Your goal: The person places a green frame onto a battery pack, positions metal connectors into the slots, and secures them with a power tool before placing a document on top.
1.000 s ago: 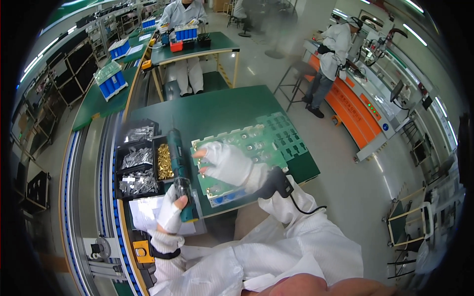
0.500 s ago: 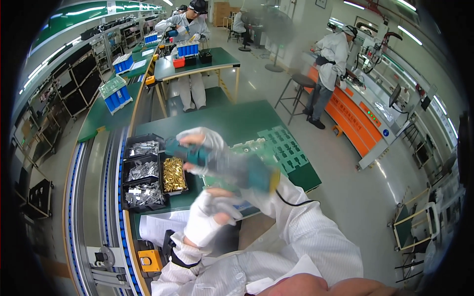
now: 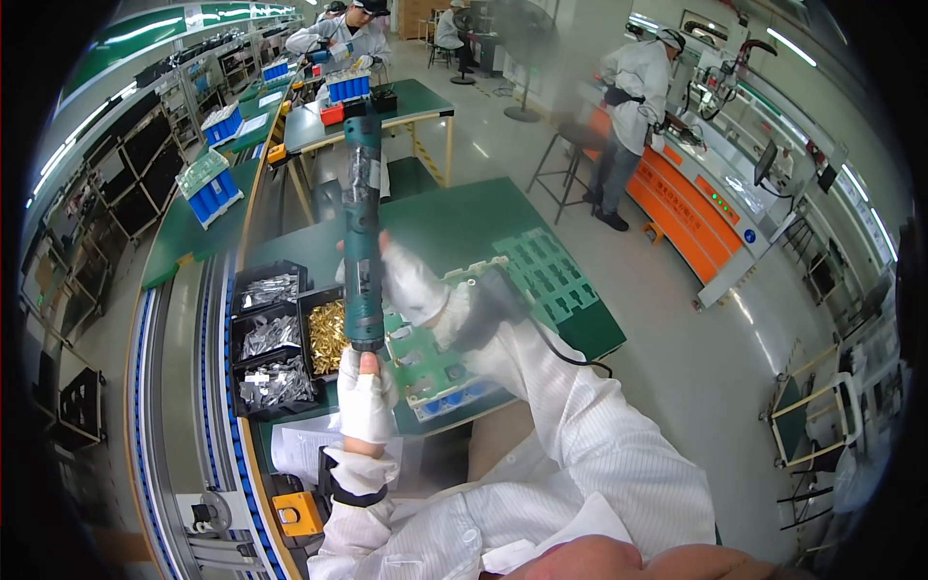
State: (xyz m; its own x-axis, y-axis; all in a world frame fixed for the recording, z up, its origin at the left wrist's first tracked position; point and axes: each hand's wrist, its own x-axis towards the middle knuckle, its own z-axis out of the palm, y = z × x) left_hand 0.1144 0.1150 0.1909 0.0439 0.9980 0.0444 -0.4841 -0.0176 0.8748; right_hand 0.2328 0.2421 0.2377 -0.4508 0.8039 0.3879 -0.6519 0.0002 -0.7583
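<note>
A teal and dark-grey electric screwdriver (image 3: 363, 232) stands nearly upright in front of me. My right hand (image 3: 414, 280), in a white glove with bare fingertips, is wrapped round its side. At its lower end is my left hand (image 3: 367, 398), gloved the same way, its bare thumb up against the tool. The left fingers are closed, and whatever they hold is hidden. Behind and to the right of the tool, a pale green fixture plate (image 3: 425, 372) with blue parts along its near edge lies on the green table, partly covered by my right arm.
Black bins hold silvery metal parts (image 3: 275, 333); another holds brass-coloured pieces (image 3: 327, 333). A pale green cut-out panel (image 3: 546, 275) lies on the right of the table. A roller conveyor (image 3: 208, 387) runs along the left. Papers (image 3: 302, 447) lie near a yellow box (image 3: 297, 513). Co-workers stand farther off.
The screwdriver has swung from a slanted, blurred pose to nearly upright. My left hand has come up to its lower end. The view has shifted slightly.
</note>
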